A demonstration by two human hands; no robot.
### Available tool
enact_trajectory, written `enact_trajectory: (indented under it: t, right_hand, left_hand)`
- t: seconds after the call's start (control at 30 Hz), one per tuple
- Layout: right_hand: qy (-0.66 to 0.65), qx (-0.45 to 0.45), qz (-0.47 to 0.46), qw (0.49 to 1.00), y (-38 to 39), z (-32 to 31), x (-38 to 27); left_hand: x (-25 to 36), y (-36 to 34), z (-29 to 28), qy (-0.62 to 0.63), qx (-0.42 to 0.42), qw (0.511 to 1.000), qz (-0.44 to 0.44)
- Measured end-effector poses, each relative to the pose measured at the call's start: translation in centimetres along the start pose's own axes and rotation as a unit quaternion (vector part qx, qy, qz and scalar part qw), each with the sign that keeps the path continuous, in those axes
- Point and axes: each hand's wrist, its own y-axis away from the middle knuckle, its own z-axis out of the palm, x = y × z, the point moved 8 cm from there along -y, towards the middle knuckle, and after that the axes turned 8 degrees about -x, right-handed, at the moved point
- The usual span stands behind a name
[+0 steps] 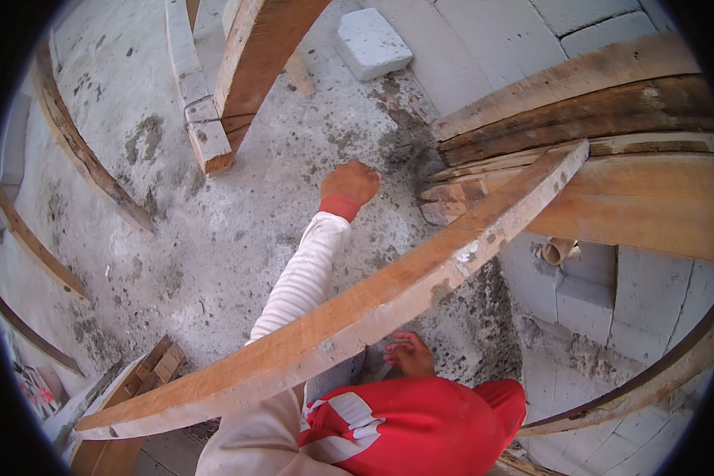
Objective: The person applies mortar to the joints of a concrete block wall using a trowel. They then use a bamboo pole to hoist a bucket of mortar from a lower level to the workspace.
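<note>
My left hand (351,186), at the end of a white sleeve with a red cuff, reaches out above the rough concrete floor (238,246). Its fingers are curled closed, and whatever they may hold is hidden. Across the view runs a long wooden beam (365,309), nearer to me than the forearm and covering part of it. My right hand (411,355) is low, just below the beam's lower edge and close to the red cloth of my clothing (436,412). Its fingers are bent but apart, with nothing visible in them.
Upright timbers (250,71) stand ahead, one bound with wire (202,120). A white block (371,44) lies farther off. Stacked planks (595,182) reach in from the right, above a pipe end (558,251) in a block wall (650,293). More posts (87,151) line the left.
</note>
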Motion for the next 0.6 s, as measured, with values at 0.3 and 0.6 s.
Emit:
enact_trajectory:
  t: [0.3,0.6]
  right_hand:
    - [0.016,0.023,-0.019,0.999,0.3,-1.1,1.0]
    - [-0.051,0.035,-0.024,0.998,2.1,-2.1,1.9]
  left_hand:
    - [2.7,2.0,-2.7,0.029,0.081,0.990,0.108]
    - [2.9,-8.0,-3.0,0.400,-0.073,0.910,0.084]
